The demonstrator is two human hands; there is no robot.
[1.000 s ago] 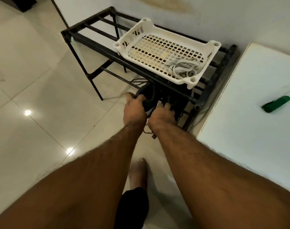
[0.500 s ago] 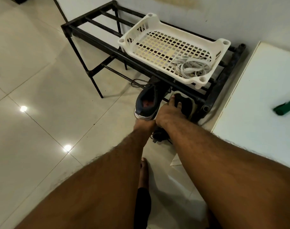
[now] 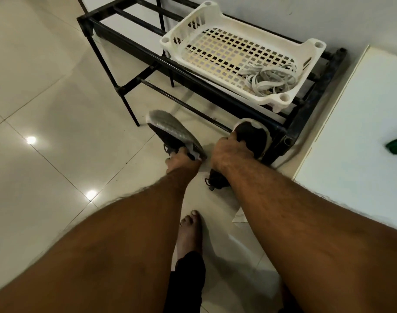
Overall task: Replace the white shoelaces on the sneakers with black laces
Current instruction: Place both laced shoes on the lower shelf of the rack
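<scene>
A dark sneaker [image 3: 174, 134] hangs sole-up over the tiled floor [image 3: 57, 132], its heel end pinched in the grip of the person's left hand [image 3: 181, 162], while the right hand [image 3: 229, 154] is clenched round the collar of the second sneaker [image 3: 252, 136], which sits just in front of the near right corner of the black metal rack [image 3: 283, 134]. Dark laces [image 3: 212, 184] trail below the right wrist; whether they are threaded through that shoe cannot be told. On the rack's top rails, toward its right end, stands a white plastic basket [image 3: 177, 39] with a perforated base, and in its near right corner lies a loose tangle of white shoelaces [image 3: 269, 77], apparently already pulled from the pair. That suggests the lacing work is largely behind the person and the step in hand is carrying or setting down the shoes; how completely the black laces are fitted is not visible. The next move calls for turning each sneaker upright and checking the eyelets and knots. A white surface [image 3: 362, 132] borders the rack on the right, bearing a green object [image 3: 396, 147] at the frame's edge. A bare foot [image 3: 189, 231] stands on the floor between the person's forearms.
</scene>
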